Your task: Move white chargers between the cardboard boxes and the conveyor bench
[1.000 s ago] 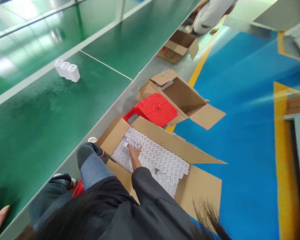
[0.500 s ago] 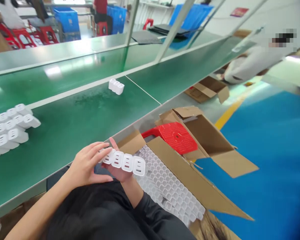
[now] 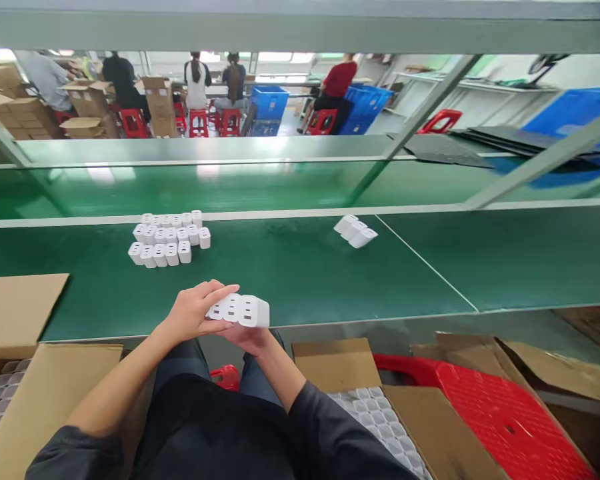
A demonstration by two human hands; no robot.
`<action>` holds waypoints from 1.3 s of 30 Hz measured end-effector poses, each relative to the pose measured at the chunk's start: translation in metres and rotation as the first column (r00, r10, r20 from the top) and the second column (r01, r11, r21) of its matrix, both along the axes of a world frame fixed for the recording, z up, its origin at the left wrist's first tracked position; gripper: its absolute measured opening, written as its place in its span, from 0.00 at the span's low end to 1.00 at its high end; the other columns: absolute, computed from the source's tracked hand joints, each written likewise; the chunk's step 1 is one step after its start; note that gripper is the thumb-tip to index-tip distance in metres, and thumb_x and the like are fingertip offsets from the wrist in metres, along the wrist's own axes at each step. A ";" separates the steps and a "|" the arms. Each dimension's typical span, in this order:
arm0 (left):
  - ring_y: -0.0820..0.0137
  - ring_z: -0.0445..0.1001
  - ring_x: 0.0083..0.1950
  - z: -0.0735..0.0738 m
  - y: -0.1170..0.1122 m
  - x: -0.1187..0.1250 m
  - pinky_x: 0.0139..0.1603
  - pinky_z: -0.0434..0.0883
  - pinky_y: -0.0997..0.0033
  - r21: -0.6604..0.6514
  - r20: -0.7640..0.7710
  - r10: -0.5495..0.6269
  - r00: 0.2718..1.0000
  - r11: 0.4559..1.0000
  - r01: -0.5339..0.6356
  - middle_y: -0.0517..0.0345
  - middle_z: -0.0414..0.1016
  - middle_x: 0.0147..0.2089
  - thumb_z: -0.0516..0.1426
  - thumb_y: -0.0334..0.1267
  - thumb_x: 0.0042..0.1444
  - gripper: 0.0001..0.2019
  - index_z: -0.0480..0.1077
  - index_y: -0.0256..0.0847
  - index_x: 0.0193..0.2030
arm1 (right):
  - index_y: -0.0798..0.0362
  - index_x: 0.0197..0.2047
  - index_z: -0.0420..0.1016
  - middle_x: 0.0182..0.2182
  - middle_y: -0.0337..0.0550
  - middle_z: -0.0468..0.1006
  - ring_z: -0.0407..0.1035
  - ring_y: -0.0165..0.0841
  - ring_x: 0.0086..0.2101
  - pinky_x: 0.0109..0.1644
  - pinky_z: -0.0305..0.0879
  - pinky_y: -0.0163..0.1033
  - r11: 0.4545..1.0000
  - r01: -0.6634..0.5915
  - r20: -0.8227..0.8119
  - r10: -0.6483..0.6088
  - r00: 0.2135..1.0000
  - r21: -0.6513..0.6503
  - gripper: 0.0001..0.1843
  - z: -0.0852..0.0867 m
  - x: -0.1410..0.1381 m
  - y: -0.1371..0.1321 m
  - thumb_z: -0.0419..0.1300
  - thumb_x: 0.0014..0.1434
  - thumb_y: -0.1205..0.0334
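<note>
A row of white USB chargers point(image 3: 233, 309), port faces toward me, is held between both my hands just past the table's near edge. My left hand point(image 3: 195, 310) is closed round the row's left end, its fingers over the top. My right hand point(image 3: 250, 338) supports the row from below, palm up and partly hidden by the chargers. On the green work surface point(image 3: 270, 280), several rows of standing chargers point(image 3: 165, 237) are at the left. Three more chargers point(image 3: 355, 231) lie tilted together at the right.
Beside my right arm, an open carton point(image 3: 337, 365) contains packed chargers point(image 3: 380, 420); a red stool point(image 3: 510, 413) is beyond it. At my left, another carton point(image 3: 55, 407) also holds packed white pieces. Metal posts point(image 3: 430, 110) rise behind the surface. Several people sit at the back.
My view has swung left, toward the table. The charger row has tilted, its port faces turned less upward, and my left hand has closed round its left end.
</note>
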State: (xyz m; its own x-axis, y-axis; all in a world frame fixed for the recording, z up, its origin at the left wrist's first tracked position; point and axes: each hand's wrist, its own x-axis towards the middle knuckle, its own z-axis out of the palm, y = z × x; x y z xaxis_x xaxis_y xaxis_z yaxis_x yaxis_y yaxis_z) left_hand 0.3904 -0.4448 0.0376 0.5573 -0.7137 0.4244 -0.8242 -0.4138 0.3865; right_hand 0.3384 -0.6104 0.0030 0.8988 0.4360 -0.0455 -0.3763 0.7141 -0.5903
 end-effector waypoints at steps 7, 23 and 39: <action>0.65 0.75 0.49 0.009 0.072 0.041 0.48 0.69 0.70 0.021 -0.258 0.246 0.934 0.968 -0.249 0.57 0.75 0.54 0.53 0.61 0.59 0.27 0.67 0.49 0.60 | 0.46 0.51 0.76 0.53 0.45 0.77 0.71 0.40 0.47 0.49 0.73 0.50 0.954 -0.048 0.059 0.068 0.996 -0.296 0.25 0.010 0.070 0.038 0.68 0.51 0.48; 0.62 0.76 0.45 -0.002 0.116 0.095 0.41 0.68 0.66 0.301 0.292 0.297 0.909 0.874 -0.382 0.51 0.78 0.45 0.52 0.63 0.60 0.28 0.70 0.47 0.59 | 0.40 0.61 0.61 0.47 0.39 0.76 0.76 0.40 0.45 0.55 0.68 0.52 0.908 0.184 0.096 -0.160 0.982 -0.376 0.43 0.007 0.096 0.015 0.63 0.41 0.71; 0.60 0.74 0.48 -0.013 0.120 0.100 0.47 0.64 0.60 0.162 0.494 0.290 0.820 0.896 -0.414 0.51 0.79 0.47 0.56 0.61 0.58 0.26 0.73 0.43 0.54 | 0.48 0.35 0.67 0.40 0.42 0.71 0.65 0.34 0.37 0.42 0.68 0.43 0.268 0.661 0.672 -0.060 0.738 -0.701 0.06 0.004 0.097 0.049 0.60 0.53 0.60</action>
